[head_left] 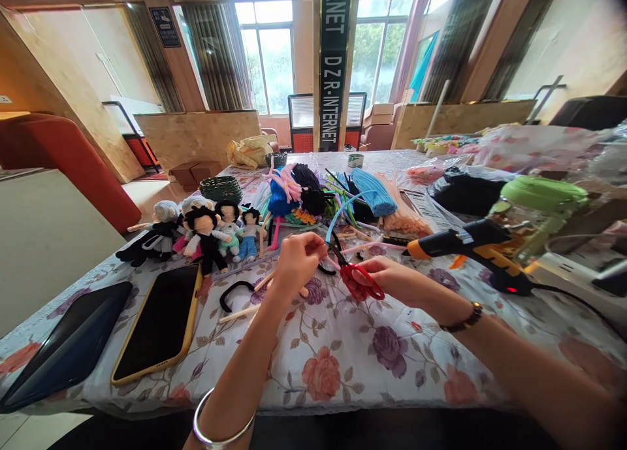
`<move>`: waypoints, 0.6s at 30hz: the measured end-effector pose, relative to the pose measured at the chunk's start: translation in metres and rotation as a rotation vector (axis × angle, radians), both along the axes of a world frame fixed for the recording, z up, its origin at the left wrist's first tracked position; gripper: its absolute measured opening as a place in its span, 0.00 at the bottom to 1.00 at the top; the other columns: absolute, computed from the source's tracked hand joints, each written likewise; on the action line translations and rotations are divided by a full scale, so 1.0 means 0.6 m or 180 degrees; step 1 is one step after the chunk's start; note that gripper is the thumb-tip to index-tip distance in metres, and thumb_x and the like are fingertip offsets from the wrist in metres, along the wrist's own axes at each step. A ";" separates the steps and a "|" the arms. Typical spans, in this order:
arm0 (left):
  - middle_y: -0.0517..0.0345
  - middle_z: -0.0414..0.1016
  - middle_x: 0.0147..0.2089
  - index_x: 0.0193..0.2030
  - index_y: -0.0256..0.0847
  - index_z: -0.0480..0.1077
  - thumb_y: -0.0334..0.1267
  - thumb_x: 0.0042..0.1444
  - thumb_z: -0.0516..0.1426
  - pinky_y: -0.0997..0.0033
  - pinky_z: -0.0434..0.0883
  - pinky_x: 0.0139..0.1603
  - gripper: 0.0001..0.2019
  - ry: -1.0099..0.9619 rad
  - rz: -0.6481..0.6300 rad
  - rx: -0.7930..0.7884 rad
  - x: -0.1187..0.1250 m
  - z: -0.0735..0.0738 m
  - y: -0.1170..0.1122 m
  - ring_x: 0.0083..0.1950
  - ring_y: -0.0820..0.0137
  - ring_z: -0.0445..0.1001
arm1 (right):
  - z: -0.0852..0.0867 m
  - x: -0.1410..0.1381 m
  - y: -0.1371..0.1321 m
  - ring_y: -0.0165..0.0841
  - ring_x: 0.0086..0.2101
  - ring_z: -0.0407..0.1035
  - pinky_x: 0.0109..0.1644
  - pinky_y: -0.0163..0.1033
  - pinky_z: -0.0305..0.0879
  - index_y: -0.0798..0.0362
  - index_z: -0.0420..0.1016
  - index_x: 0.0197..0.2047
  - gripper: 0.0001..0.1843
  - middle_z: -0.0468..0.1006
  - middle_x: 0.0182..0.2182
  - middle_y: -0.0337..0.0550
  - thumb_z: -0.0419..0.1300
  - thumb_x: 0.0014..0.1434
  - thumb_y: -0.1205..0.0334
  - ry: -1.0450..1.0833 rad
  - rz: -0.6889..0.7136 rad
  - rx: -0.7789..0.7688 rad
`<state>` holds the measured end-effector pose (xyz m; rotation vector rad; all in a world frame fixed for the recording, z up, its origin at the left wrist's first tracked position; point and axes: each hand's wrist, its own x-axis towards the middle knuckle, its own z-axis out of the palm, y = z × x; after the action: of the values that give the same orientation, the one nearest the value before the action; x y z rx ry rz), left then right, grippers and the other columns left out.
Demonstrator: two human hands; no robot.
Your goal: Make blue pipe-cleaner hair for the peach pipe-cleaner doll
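My left hand (296, 259) is closed in a pinch on a thin pink pipe cleaner (365, 247) held just above the floral tablecloth (343, 365). My right hand (392, 279) grips red-handled scissors (355, 281), whose dark blades point up toward the left hand's fingertips. A light blue pipe cleaner (340, 213) arches up behind the hands. A black curved pipe cleaner (234, 290) and cream stick pieces (240, 315) lie left of my left wrist.
A row of small dolls (206, 231) lies at the left, with a yellow-cased phone (159, 322) and a dark tablet (66, 345) nearer. Piles of coloured pipe cleaners (313, 195) sit behind. An orange-black glue gun (470, 247) and a green-lidded jar (533, 208) stand at right.
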<state>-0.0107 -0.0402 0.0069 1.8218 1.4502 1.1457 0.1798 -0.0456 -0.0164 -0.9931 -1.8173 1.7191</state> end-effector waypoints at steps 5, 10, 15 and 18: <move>0.59 0.74 0.22 0.21 0.38 0.70 0.34 0.44 0.55 0.74 0.68 0.31 0.05 -0.0053 0.0020 0.0005 0.001 0.000 0.001 0.26 0.72 0.71 | 0.001 -0.002 0.000 0.25 0.19 0.54 0.24 0.35 0.45 0.56 0.66 0.21 0.18 0.69 0.19 0.40 0.57 0.54 0.52 -0.0107 -0.0038 0.0056; 0.60 0.74 0.21 0.21 0.38 0.71 0.33 0.43 0.55 0.75 0.67 0.29 0.05 -0.0037 0.0120 0.0014 0.001 0.000 0.002 0.25 0.72 0.71 | -0.003 -0.004 0.002 0.25 0.19 0.55 0.24 0.35 0.46 0.56 0.66 0.20 0.19 0.68 0.18 0.39 0.60 0.52 0.50 -0.0061 -0.0145 0.0011; 0.59 0.75 0.22 0.21 0.38 0.70 0.32 0.43 0.55 0.75 0.67 0.30 0.05 0.0087 0.0193 0.0004 -0.003 -0.003 0.005 0.26 0.72 0.71 | -0.012 -0.005 0.001 0.26 0.24 0.62 0.28 0.34 0.54 0.57 0.69 0.27 0.22 0.70 0.24 0.39 0.64 0.48 0.44 0.0279 -0.0108 -0.0296; 0.59 0.75 0.23 0.22 0.38 0.70 0.32 0.43 0.55 0.74 0.67 0.32 0.04 0.0152 0.0228 0.0063 -0.007 -0.008 0.009 0.27 0.71 0.72 | -0.017 -0.010 -0.003 0.26 0.25 0.62 0.29 0.33 0.56 0.57 0.70 0.30 0.24 0.70 0.26 0.39 0.63 0.48 0.41 0.0354 -0.0188 -0.0320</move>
<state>-0.0147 -0.0347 0.0023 1.8355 1.5480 1.1623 0.1737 -0.0476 -0.0266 -0.9607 -1.6305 1.8075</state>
